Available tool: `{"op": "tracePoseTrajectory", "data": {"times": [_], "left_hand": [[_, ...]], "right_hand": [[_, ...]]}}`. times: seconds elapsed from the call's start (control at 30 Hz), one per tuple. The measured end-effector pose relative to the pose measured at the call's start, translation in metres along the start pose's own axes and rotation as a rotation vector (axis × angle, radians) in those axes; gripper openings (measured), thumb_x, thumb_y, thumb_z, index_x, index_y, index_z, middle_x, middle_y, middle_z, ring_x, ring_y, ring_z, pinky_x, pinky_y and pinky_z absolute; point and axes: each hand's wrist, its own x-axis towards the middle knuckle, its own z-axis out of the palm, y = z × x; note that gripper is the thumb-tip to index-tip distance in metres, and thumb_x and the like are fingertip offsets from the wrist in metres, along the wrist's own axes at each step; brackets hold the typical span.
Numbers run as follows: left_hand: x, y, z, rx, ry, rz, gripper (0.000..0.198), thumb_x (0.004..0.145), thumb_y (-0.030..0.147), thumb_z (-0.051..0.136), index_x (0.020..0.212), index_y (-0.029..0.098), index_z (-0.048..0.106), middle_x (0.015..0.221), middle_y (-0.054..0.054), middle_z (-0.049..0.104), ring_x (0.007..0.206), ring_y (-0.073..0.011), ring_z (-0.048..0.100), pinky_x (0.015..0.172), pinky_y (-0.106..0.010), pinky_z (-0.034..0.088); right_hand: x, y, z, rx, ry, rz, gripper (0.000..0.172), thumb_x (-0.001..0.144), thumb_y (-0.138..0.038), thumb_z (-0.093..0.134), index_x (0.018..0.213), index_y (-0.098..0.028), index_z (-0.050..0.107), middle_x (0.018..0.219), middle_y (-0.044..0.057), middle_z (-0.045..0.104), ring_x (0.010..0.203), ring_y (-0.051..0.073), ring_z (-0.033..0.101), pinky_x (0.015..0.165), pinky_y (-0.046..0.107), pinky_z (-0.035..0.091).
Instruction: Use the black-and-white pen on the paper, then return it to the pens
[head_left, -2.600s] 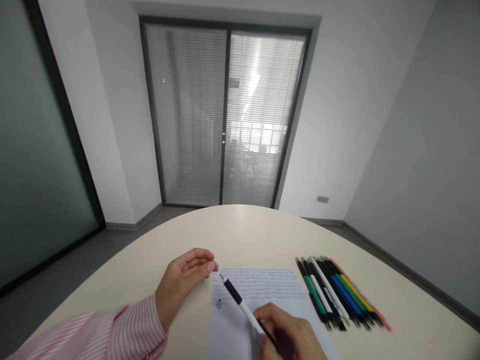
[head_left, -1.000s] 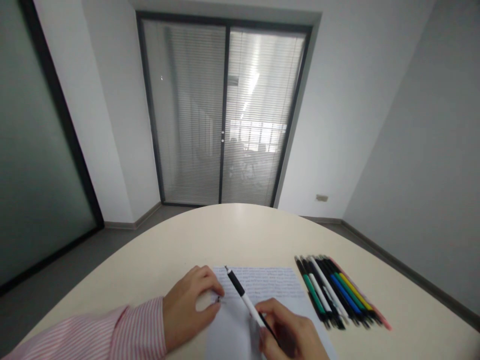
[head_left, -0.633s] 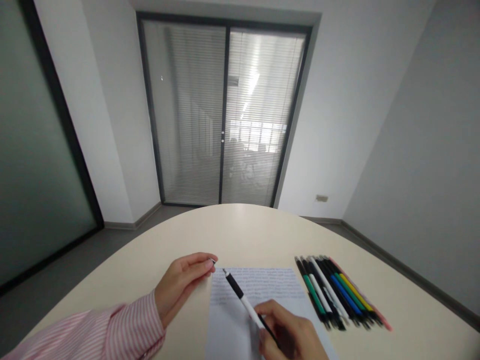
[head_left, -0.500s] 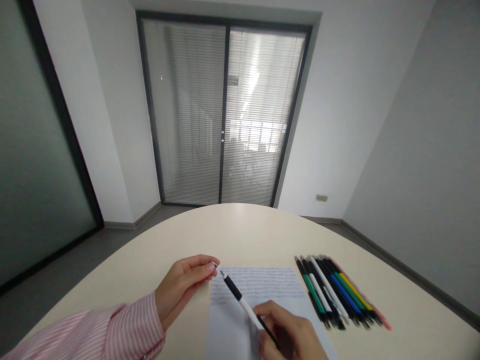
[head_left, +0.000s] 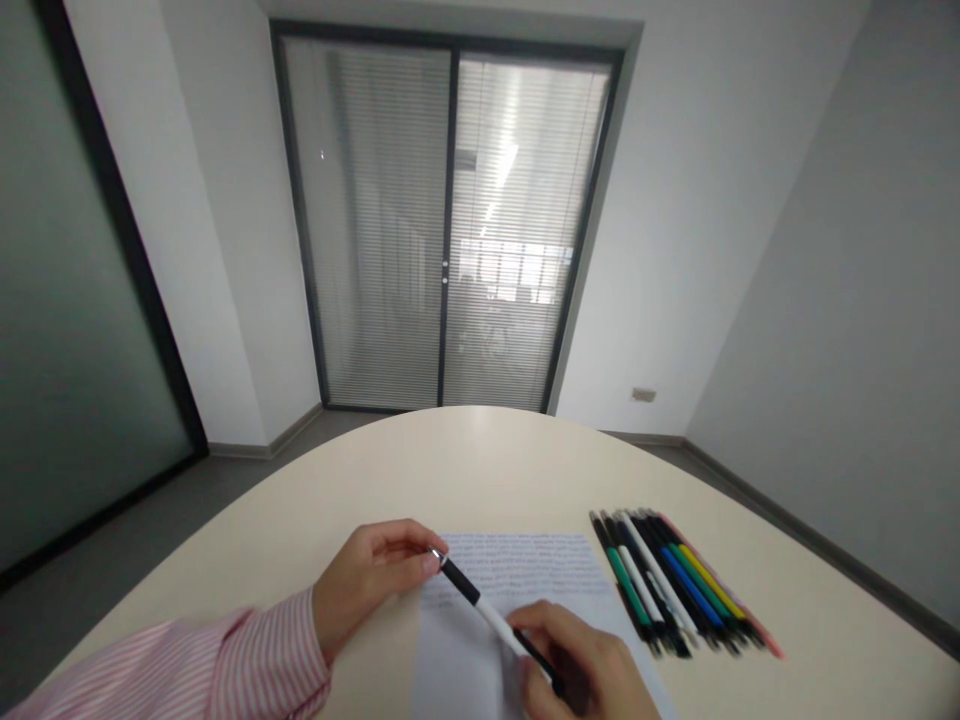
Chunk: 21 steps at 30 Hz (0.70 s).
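In my right hand (head_left: pixel 581 662), at the lower middle, is a white pen (head_left: pixel 491 618) with black end sections. It slants up and left above a sheet of paper (head_left: pixel 459 655) that has lines of handwriting on its upper part. The thumb and fingers of my left hand (head_left: pixel 375 568) pinch a small silver pen tip (head_left: pixel 436 552) at the pen's upper black end. The tip and the pen meet there; how firmly they are joined cannot be made out. The right fingertips partly cover the pen's lower end.
Several pens (head_left: pixel 686 590) in black, white, green, blue, yellow and pink lie side by side right of the paper. The pale round-edged table (head_left: pixel 480 460) curves away in front. Beyond it stands a glazed door with blinds (head_left: pixel 375 230).
My left hand has shifted slightly down and right, bringing the silver tip onto the pen's end, where a gap and the thin point showed before. The right hand stays nearly in place.
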Motion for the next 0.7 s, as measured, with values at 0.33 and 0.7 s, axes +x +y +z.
{"op": "tracePoseTrajectory", "data": {"times": [0.33, 0.7], "left_hand": [[0.003, 0.002, 0.0, 0.127, 0.051, -0.022, 0.031, 0.055, 0.028, 0.082, 0.077, 0.011, 0.069, 0.076, -0.007, 0.074, 0.072, -0.0182, 0.065, 0.071, -0.027, 0.048], [-0.001, 0.002, 0.004, 0.195, 0.034, 0.022, 0.023, 0.058, 0.027, 0.079, 0.07, 0.012, 0.068, 0.073, -0.006, 0.074, 0.069, -0.0174, 0.066, 0.07, -0.027, 0.051]], "right_hand": [[0.009, 0.008, -0.018, 0.051, 0.033, -0.059, 0.011, 0.092, -0.029, 0.045, 0.093, -0.023, 0.054, 0.086, 0.002, 0.066, 0.082, 0.019, 0.062, 0.073, 0.027, 0.045], [0.014, 0.019, -0.022, 0.127, 0.128, 0.016, 0.02, 0.089, -0.039, 0.05, 0.097, -0.023, 0.059, 0.08, 0.001, 0.064, 0.068, 0.018, 0.058, 0.064, 0.029, 0.045]]}}
